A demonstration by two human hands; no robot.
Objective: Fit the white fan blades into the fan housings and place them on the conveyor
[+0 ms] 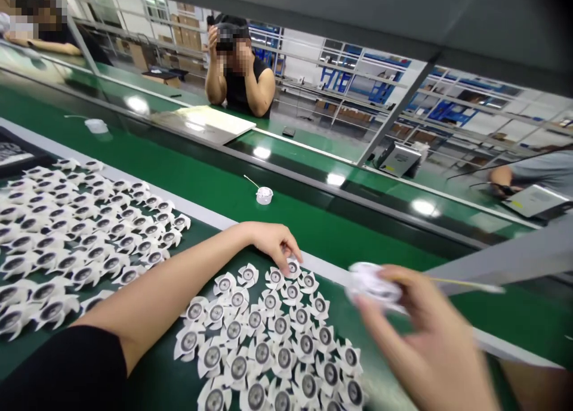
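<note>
The right hand [430,333] pinches a white round fan housing [373,284] between thumb and fingers, somewhat blurred; a thin yellowish lead [465,284] trails past the knuckles, away from the fingertips. To the left of these fingers, and on the near side of the left fingertips, a cluster of white five-bladed fan impellers [283,357] with dark round hubs lies on the green worktop [154,372]. The left hand [273,241] reaches over to the cluster's far edge, thumb and forefinger curled down at one impeller [293,268]; whether they grip it cannot be told. Left of that forearm spreads a larger batch of impellers [60,225]. Just beyond the left fingers runs a green conveyor belt [201,184], bearing a second housing [264,195] with its lead upright and, farther left, a third housing [96,126]. Well beyond the fingers, a co-worker [237,86] raises both hands to dark headgear.
</note>
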